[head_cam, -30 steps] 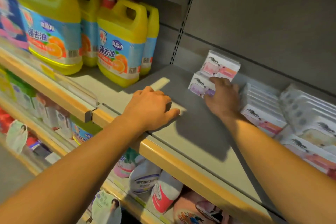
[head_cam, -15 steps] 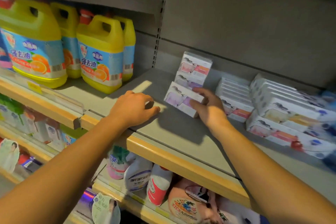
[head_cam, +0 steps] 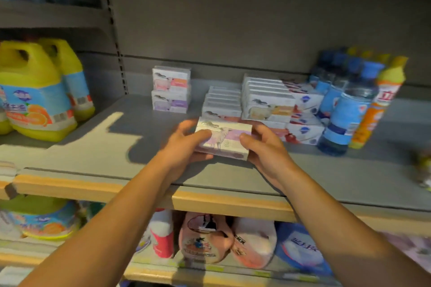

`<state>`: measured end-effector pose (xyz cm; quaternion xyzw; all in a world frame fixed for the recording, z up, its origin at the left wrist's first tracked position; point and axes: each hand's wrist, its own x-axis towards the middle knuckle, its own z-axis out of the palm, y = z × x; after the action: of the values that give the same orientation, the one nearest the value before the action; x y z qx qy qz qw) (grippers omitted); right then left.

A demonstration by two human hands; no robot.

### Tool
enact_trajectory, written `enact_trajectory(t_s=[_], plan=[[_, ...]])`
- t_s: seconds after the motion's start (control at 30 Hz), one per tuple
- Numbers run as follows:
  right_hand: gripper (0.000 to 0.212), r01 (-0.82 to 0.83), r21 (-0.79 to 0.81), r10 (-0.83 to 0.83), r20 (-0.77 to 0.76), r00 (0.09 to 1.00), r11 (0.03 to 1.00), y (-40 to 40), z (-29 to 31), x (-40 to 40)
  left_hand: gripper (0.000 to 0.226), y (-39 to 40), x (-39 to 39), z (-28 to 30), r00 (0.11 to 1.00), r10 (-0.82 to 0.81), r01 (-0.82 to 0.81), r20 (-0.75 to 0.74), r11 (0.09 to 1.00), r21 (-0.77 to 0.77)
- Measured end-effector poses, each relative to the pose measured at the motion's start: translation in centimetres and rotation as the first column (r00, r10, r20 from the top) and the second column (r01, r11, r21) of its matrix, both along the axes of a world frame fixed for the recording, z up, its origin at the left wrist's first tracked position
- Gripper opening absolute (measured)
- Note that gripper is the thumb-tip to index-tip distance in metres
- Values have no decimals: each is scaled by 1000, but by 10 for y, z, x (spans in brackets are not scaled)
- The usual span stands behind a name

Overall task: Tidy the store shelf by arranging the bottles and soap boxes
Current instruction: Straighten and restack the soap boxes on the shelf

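Observation:
A white and lilac soap box (head_cam: 224, 140) hangs just above the grey shelf (head_cam: 98, 147), held between both hands. My left hand (head_cam: 184, 147) grips its left end, thumb on top. My right hand (head_cam: 263, 147) grips its right end. Two similar soap boxes (head_cam: 171, 89) stand stacked at the back of the shelf. Rows of more soap boxes (head_cam: 265, 98) lie behind and to the right of the held box. Yellow detergent jugs (head_cam: 35, 91) stand at the left.
Blue-capped bottles (head_cam: 349, 105) and a yellow and orange bottle (head_cam: 377, 100) stand at the right. The shelf's yellow front edge (head_cam: 210, 200) runs under my wrists. Pouches and bottles (head_cam: 210, 240) fill the lower shelf. Bare grey shelf lies between the jugs and the boxes.
My right hand drew the lilac soap box forward off the back stack. My left hand left the shelf edge and took the box's left end. The camera view swung right.

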<state>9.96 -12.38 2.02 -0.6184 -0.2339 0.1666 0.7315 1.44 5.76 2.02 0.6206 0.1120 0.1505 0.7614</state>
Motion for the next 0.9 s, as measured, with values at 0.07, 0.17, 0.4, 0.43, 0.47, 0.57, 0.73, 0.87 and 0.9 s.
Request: enact_trajectory(t_s=[0.07, 0.17, 0.4, 0.43, 0.47, 0.57, 0.73, 0.87, 0.9], plan=[[54, -46, 30, 45, 10, 999, 999, -14, -8, 3, 22, -12, 8, 0, 999, 39, -39, -12, 999, -27], [60, -35, -104, 47, 121, 992, 994, -18, -15, 4, 21, -13, 11, 0, 997, 52, -53, -61, 998, -17], [43, -4, 95, 15, -116, 993, 995, -15, -12, 7, 60, -14, 1, -2, 1000, 20, -19, -13, 998, 56], [44, 14, 100, 1, -151, 989, 995, -15, -11, 8, 62, -14, 1, -2, 999, 30, -29, -17, 996, 83], [41, 26, 103, -7, -173, 985, 994, -15, -10, 9, 62, -14, 1, -3, 999, 35, -32, -26, 994, 107], [24, 37, 82, -21, -189, 982, 996, -15, -10, 9, 59, -15, 2, -3, 999, 24, -20, -34, 992, 127], [42, -20, 55, 22, -36, 999, 998, -15, -13, 5, 29, -12, 3, -8, 999, 23, -25, 37, 998, 59], [34, 142, -124, -119, 180, 977, 982, -14, -16, 1, 23, -12, -1, -13, 994, 16, -35, 108, 983, 181], [37, 164, -145, -131, 210, 969, 976, -14, -17, 1, 28, -12, -2, -13, 991, 1, -29, 134, 978, 207]])
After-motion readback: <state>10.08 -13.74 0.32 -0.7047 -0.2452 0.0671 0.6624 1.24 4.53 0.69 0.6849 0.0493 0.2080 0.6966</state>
